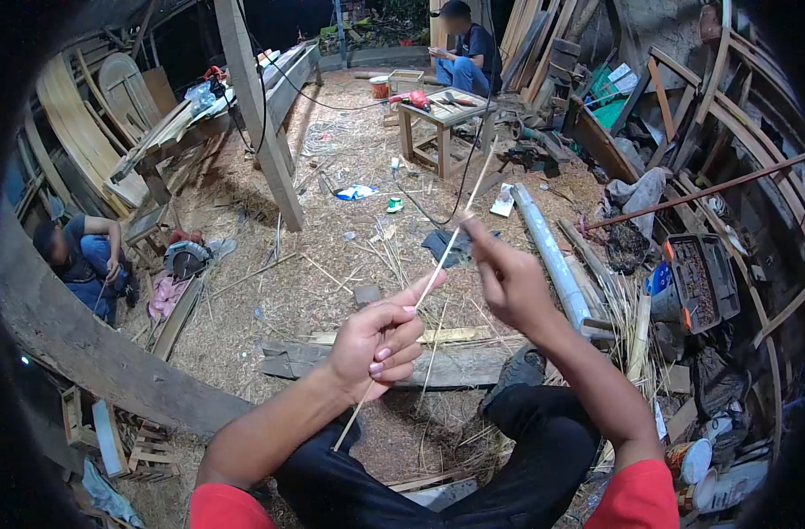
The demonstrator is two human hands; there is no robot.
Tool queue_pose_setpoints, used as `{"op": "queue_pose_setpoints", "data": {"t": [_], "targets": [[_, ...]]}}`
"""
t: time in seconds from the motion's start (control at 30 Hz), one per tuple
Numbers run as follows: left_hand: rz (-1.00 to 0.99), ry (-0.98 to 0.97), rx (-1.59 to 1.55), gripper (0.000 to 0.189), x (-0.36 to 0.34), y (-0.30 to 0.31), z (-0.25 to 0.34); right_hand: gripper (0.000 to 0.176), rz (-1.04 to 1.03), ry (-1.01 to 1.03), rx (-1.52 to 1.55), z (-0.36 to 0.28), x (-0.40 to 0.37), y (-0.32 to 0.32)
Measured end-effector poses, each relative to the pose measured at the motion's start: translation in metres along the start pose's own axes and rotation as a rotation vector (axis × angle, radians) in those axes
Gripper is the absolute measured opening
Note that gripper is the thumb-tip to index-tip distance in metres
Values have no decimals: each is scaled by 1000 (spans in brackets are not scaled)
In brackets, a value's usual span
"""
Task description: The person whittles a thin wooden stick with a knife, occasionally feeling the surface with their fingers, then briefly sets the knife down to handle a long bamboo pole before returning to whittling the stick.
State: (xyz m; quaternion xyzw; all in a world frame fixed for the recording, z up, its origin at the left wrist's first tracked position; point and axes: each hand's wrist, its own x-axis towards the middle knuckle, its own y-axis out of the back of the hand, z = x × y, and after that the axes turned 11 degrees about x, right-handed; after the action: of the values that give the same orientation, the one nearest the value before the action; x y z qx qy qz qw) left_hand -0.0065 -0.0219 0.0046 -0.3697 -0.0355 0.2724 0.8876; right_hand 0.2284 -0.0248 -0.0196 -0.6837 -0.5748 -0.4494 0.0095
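Note:
A long, thin wooden strip [444, 258], like split bamboo, slants from near my left thigh up toward the wooden stool. My left hand [376, 346] is closed around its lower part, with the index finger stretched along it. The strip's upper end stands free in the air. My right hand [511, 280] is beside the upper half, forefinger reaching out to the strip and thumb apart from it. Slight blur hides whether that fingertip presses on the strip. Nothing else shows in the right hand.
A wooden beam [460, 368] lies before my legs, with loose strips [636, 353] at right. One person [469, 53] sits behind a stool [442, 115]; another [89, 260] crouches left near a circular saw [186, 256]. A post [260, 115] stands left of centre.

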Motion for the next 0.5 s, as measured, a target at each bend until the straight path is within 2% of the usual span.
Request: {"op": "queue_pose_setpoints", "data": {"t": [0.1,0.2,0.23,0.3,0.4,0.5], "targets": [[17,48,4,58,-1,-2,-2,56,89,-200,-32,8,5,17],[32,-2,32,56,0,1,0,57,-88,-55,93,-11,-8,7],[73,19,-18,56,1,3,0,58,-130,150,81,-17,-14,-4],[153,63,-116,56,2,8,1,60,-165,180,10,-23,-20,-15],[-9,-17,-35,56,0,2,4,62,-120,168,-77,-12,-10,-9],[-3,12,-31,56,3,5,3,60,-109,61,-34,-8,-4,-1]]}}
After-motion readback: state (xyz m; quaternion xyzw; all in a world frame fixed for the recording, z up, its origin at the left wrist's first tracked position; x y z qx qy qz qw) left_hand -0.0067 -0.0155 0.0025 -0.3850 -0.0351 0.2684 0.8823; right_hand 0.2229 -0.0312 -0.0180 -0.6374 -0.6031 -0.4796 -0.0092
